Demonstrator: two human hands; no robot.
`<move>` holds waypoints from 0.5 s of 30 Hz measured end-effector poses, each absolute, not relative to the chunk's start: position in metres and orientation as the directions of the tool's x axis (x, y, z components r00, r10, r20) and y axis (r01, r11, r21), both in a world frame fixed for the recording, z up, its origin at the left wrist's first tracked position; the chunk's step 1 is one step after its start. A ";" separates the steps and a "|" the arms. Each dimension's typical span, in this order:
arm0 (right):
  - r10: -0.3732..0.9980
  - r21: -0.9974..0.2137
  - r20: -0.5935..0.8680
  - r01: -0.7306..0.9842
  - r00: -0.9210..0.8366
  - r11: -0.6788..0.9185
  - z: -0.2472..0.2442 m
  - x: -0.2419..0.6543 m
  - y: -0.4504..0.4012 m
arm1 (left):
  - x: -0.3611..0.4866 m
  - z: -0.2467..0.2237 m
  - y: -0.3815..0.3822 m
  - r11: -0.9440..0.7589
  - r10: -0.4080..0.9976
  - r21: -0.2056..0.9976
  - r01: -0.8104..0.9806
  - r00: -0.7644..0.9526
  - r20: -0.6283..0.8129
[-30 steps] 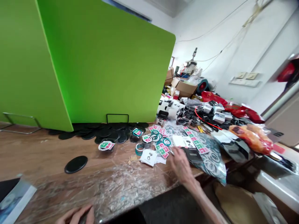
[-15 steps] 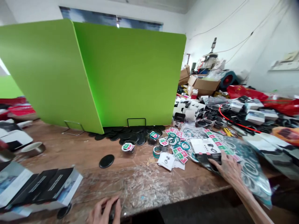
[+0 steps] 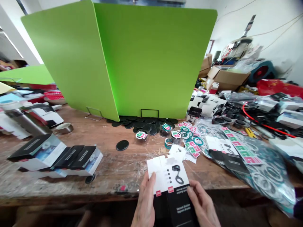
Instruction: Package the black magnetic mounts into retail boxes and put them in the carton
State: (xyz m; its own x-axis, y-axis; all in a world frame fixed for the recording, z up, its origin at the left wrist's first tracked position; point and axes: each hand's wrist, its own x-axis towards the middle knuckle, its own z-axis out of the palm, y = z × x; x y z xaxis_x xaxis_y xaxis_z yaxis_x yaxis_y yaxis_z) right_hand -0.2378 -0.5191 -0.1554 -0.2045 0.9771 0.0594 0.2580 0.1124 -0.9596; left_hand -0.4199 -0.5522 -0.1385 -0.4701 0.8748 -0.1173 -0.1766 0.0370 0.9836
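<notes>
Both hands hold a flattened black-and-white carton (image 3: 171, 179) over the table's front edge. A black gadget with a ring is printed on its white part. My left hand (image 3: 145, 199) grips the left edge, thumb on the printed face. On the right edge, my right hand (image 3: 201, 201) has its thumb on the front and its fingers partly hidden. White printed papers (image 3: 177, 151) lie just beyond the carton, near green-and-pink sticker sheets (image 3: 193, 148). Further right, more flat cartons (image 3: 223, 146) rest on a clear bag (image 3: 262, 170) of teal-and-white rings.
Several black boxes (image 3: 80, 157) stand at the left, near a tape roll (image 3: 65, 127) and a metal flask (image 3: 33, 121). A black disc (image 3: 122, 145) lies mid-table; others (image 3: 146, 124) are heaped below the green partition (image 3: 153, 63). Mixed parts and a cardboard box (image 3: 227, 78) crowd the right.
My right hand has brought a flat carton from the right pile to the front middle. My left hand, earlier around a small dark object at the table edge, now grips the carton too.
</notes>
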 end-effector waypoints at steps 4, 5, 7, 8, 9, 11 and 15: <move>0.873 -0.717 0.443 0.504 -0.203 0.481 -0.168 -0.259 -0.519 | -0.430 -0.132 -0.556 0.069 0.884 0.991 -0.113 -0.453 -0.114; 0.796 -0.584 0.530 0.554 -0.293 0.593 -0.165 -0.260 -0.515 | -0.435 -0.131 -0.558 0.083 0.893 0.995 -0.058 -0.440 -0.100; 0.630 -0.316 0.569 0.567 -0.528 0.761 -0.157 -0.264 -0.506 | -0.442 -0.132 -0.563 0.119 0.914 0.992 0.050 -0.397 -0.090; 0.560 -0.203 0.556 0.553 -0.614 0.808 -0.153 -0.266 -0.503 | -0.445 -0.133 -0.565 0.133 0.919 0.987 0.090 -0.383 -0.089; 0.515 -0.116 0.545 0.549 -0.662 0.828 -0.151 -0.269 -0.501 | -0.446 -0.136 -0.567 0.144 0.921 0.982 0.124 -0.379 -0.087; 0.478 -0.017 0.548 0.562 -0.687 0.827 -0.152 -0.274 -0.499 | -0.446 -0.144 -0.569 0.148 0.927 0.970 0.192 -0.368 -0.069; 0.453 0.072 0.597 0.606 -0.662 0.792 -0.173 -0.278 -0.503 | -0.443 -0.168 -0.572 0.111 0.921 0.930 0.351 -0.389 0.037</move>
State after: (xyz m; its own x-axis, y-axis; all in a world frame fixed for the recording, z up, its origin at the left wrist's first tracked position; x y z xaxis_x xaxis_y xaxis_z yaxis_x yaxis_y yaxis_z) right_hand -0.2780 -0.5026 -0.1727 -0.6622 0.4528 0.5971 0.6064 0.7919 0.0720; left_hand -0.4434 -0.5719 -0.1676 -0.3887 0.9206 0.0373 0.3511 0.1106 0.9298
